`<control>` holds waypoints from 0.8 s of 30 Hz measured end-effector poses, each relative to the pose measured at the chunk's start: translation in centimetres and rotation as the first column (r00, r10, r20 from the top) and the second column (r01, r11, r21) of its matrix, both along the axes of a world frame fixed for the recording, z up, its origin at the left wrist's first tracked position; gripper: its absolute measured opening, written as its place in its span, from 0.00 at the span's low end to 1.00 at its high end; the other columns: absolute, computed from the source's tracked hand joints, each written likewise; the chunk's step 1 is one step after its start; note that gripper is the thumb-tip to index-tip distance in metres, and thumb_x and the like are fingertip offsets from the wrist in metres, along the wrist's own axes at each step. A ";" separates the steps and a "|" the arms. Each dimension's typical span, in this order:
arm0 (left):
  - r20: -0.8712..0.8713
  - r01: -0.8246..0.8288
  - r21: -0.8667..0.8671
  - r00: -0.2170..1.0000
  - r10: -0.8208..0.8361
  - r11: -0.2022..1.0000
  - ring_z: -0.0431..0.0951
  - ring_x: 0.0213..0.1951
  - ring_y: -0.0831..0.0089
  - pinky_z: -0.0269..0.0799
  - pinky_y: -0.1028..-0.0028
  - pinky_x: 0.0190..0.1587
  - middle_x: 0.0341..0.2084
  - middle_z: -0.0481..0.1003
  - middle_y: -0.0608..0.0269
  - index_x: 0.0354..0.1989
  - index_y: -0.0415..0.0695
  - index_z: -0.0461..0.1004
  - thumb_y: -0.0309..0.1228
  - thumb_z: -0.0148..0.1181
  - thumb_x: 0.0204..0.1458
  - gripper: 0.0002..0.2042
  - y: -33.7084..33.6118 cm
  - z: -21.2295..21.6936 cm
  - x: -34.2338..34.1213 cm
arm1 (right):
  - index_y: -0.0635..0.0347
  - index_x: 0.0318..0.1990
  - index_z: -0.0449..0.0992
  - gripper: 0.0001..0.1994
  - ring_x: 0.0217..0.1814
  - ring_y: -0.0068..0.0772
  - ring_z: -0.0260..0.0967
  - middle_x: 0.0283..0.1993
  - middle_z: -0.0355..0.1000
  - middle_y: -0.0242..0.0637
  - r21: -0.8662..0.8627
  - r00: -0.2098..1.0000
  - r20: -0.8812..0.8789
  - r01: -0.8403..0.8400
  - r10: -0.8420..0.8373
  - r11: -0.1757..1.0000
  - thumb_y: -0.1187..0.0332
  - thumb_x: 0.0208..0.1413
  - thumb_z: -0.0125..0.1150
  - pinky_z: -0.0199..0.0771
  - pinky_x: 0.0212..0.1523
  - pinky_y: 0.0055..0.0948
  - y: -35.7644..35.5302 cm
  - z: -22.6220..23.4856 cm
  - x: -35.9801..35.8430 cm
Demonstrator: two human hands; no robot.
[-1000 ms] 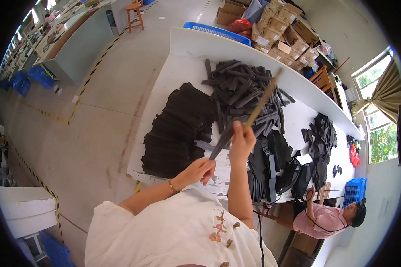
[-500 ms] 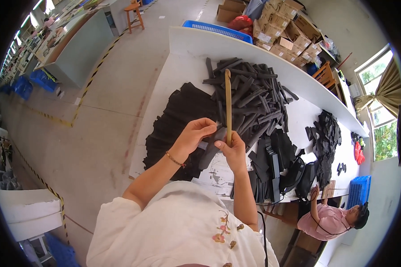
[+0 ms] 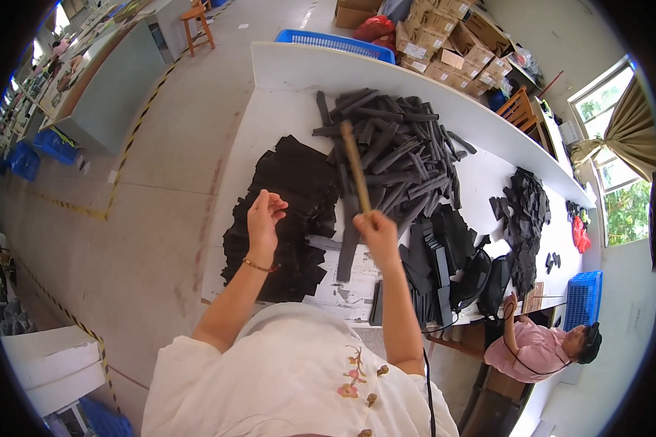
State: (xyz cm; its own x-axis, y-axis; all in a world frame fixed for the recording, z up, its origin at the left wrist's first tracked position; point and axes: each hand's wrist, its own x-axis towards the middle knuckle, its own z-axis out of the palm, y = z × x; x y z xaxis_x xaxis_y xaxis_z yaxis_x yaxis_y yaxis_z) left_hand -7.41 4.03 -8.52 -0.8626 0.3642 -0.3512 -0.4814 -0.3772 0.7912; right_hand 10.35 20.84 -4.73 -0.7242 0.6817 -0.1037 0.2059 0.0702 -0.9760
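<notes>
nearest to us is the wearer's white shirt point(image 3: 270, 386), with embroidered flowers point(image 3: 351, 380) on its front. we see the left hand point(image 3: 264, 222) raised over a spread of overlapping flat black pieces point(image 3: 291, 178), its fingers loosely bent and parted, with nothing in its grasp; a beaded bracelet point(image 3: 261, 266) circles that wrist. the right hand point(image 3: 379, 234) is closed around the near end of a wooden stick point(image 3: 356, 169), which leans away and slightly left, its blurred far end in front of a heap of dark grey strips point(image 3: 415, 167). just left of that hand we find one long charcoal strip point(image 3: 348, 256) over the white worktable point(image 3: 266, 113); we cannot tell whether the fingers touch it. to the right we have stacked black panels point(image 3: 437, 269) and, farther along, a pile of black scraps point(image 3: 526, 218). at the table's right end is a co-worker point(image 3: 528, 353) in pink, near a blue crate point(image 3: 583, 300). beyond the raised back panel point(image 3: 306, 69) we make out a blue basket point(image 3: 335, 41), piled cardboard boxes point(image 3: 452, 44) and, at right, a window point(image 3: 627, 218) with a tied curtain point(image 3: 614, 138).
</notes>
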 end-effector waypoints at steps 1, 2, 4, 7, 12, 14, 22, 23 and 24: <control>0.007 -0.005 -0.012 1.000 0.005 1.000 0.76 0.28 0.77 0.69 0.80 0.30 0.24 0.74 0.67 0.29 0.43 0.73 0.38 0.52 0.59 0.13 -0.4 -0.1 0.0 | 0.61 0.30 0.73 0.10 0.20 0.11 0.52 0.18 0.60 0.20 0.047 0.994 0.000 0.112 -0.112 0.993 0.64 0.56 0.63 0.50 0.20 0.18 2.2 1.1 -0.8; -0.053 0.067 -0.109 0.996 -0.073 0.992 0.76 0.28 0.78 0.69 0.80 0.30 0.24 0.74 0.67 0.30 0.42 0.74 0.38 0.53 0.59 0.13 -1.2 -0.2 -0.2 | 0.61 0.31 0.74 0.11 0.18 0.11 0.52 0.19 0.62 0.21 -0.008 0.969 -0.034 0.244 -0.244 0.970 0.62 0.56 0.63 0.50 0.18 0.18 4.1 3.3 -1.7; -0.157 0.179 -0.289 0.960 -0.231 0.941 0.76 0.28 0.80 0.68 0.81 0.28 0.23 0.75 0.67 0.31 0.40 0.76 0.37 0.55 0.57 0.12 -2.4 -0.7 -0.6 | 0.63 0.34 0.74 0.14 0.19 0.11 0.56 0.24 0.70 0.27 0.079 0.879 -0.241 0.440 -0.411 0.895 0.59 0.56 0.63 0.54 0.19 0.16 9.3 5.0 -2.7; -0.305 0.198 -0.541 0.860 -0.410 0.817 0.75 0.27 0.80 0.68 0.80 0.28 0.22 0.75 0.68 0.29 0.39 0.76 0.35 0.57 0.56 0.11 -3.7 -1.0 -1.0 | 0.68 0.43 0.70 0.17 0.26 0.19 0.63 0.27 0.71 0.33 0.335 0.806 -0.128 0.584 -0.578 0.740 0.58 0.60 0.56 0.62 0.28 0.22 14.5 3.1 -1.7; -0.539 0.060 -0.739 0.545 -0.642 0.671 0.74 0.28 0.73 0.70 0.76 0.31 0.24 0.74 0.65 0.29 0.40 0.76 0.27 0.63 0.48 0.04 -7.0 -1.8 -0.9 | 0.65 0.44 0.70 0.12 0.25 0.16 0.59 0.23 0.62 0.28 0.082 0.949 0.001 0.313 -0.314 0.946 0.64 0.63 0.50 0.58 0.25 0.20 6.3 -3.7 -0.1; -0.548 0.055 -0.797 0.355 -0.758 0.602 0.73 0.31 0.68 0.71 0.74 0.34 0.25 0.73 0.64 0.27 0.42 0.76 0.25 0.64 0.44 0.04 -8.2 -2.1 -0.5 | 0.64 0.46 0.71 0.11 0.25 0.16 0.58 0.23 0.63 0.27 0.114 0.972 0.096 0.205 -0.216 0.972 0.65 0.63 0.51 0.57 0.26 0.19 2.0 -5.8 2.1; -0.649 -0.037 -0.751 0.221 -0.727 0.659 0.72 0.33 0.64 0.71 0.70 0.37 0.25 0.73 0.64 0.27 0.43 0.76 0.24 0.65 0.41 0.05 -9.0 -3.5 1.0 | 0.60 0.43 0.78 0.09 0.23 0.28 0.61 0.26 0.70 0.39 0.217 0.935 0.354 -0.069 -0.013 0.974 0.68 0.57 0.58 0.63 0.27 0.27 -5.0 -7.3 10.3; -0.650 -0.049 -0.753 0.217 -0.729 0.657 0.72 0.34 0.64 0.71 0.70 0.37 0.25 0.73 0.64 0.27 0.43 0.76 0.25 0.65 0.41 0.05 -8.9 -3.9 1.1 | 0.60 0.43 0.78 0.09 0.23 0.28 0.61 0.26 0.70 0.39 0.217 0.936 0.353 -0.070 -0.012 0.974 0.68 0.57 0.58 0.63 0.27 0.27 -5.2 -6.9 10.6; -0.652 -0.050 -0.751 0.215 -0.727 0.658 0.72 0.34 0.64 0.71 0.70 0.37 0.25 0.73 0.64 0.27 0.43 0.76 0.25 0.65 0.41 0.05 -8.7 -4.2 1.3 | 0.59 0.43 0.78 0.09 0.23 0.31 0.63 0.26 0.69 0.39 0.252 0.927 0.373 -0.135 0.033 0.958 0.68 0.56 0.59 0.63 0.27 0.29 -5.2 -6.6 11.1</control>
State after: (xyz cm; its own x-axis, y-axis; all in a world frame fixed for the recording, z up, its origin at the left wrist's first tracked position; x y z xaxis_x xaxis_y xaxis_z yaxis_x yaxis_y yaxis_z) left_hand -6.10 -4.65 -12.77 -0.5460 0.7991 0.2517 0.6872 0.2554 0.6801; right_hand 21.49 15.67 -11.36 -0.7274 0.6591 -0.1908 0.5221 0.3512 -0.7773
